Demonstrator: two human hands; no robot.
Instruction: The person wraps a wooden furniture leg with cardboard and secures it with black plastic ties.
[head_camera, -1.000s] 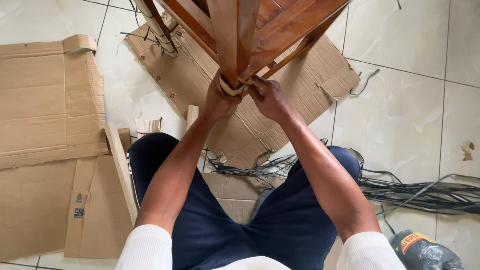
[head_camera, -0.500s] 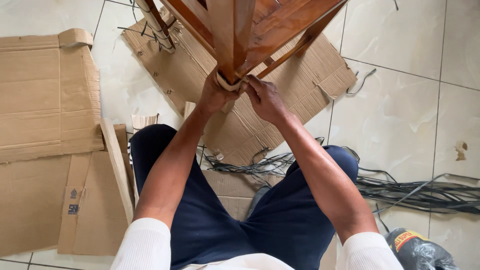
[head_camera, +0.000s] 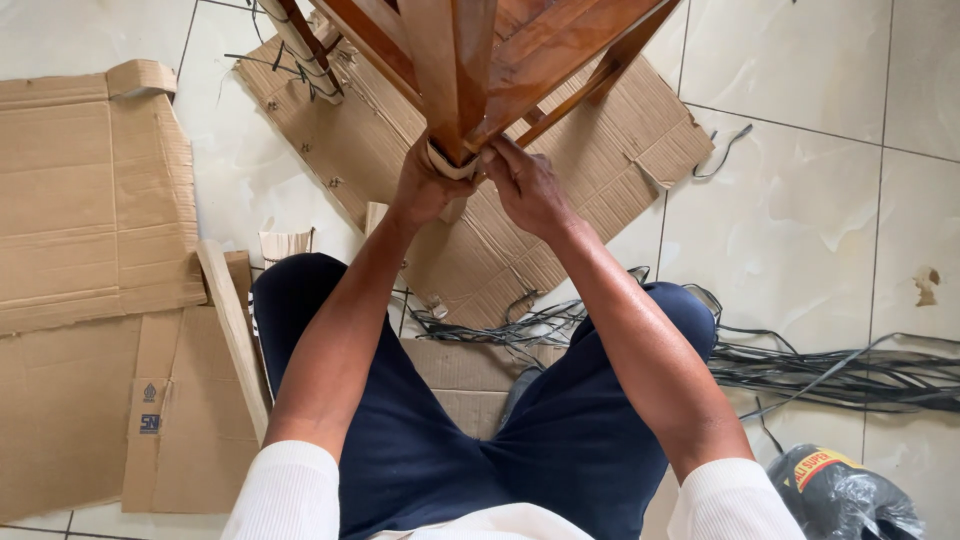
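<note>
We sit on the floor (head_camera: 800, 200) and look down at our two hands. Both hands are up against the end of a brown wooden chair leg (head_camera: 450, 90). A pale strip (head_camera: 447, 163) is wrapped around that end, right between our hands.

Our left hand (head_camera: 425, 190) holds the side of the leg end, and its fingers (head_camera: 410, 170) are curled shut around the strip and the wood. Our right hand (head_camera: 525, 188) is on the other side. Its fingers (head_camera: 500, 158) are bent and pinch the edge of the strip. Both hands touch the strip and nearly touch each other.

What could go wrong? We think the strip could slip. It looks smooth and it sits at the very tip of the leg, so if one hand lets go, it may come loose and unwind. The chair frame (head_camera: 560, 50) leans over us with its legs in the air. If we pull too hard, it may tip or slide on the cardboard sheet (head_camera: 560, 230) under it, since cardboard can slide on smooth tile.

Our fingers are close together, so a slip could pinch them against the hard wood.

A bunch of dark thin strands (head_camera: 850, 365) lies on the floor by our right knee. If we move our legs, they may catch and tangle. More flat cardboard (head_camera: 90, 230) and a wooden slat (head_camera: 235, 330) lie to our left, well apart from our hands.
</note>
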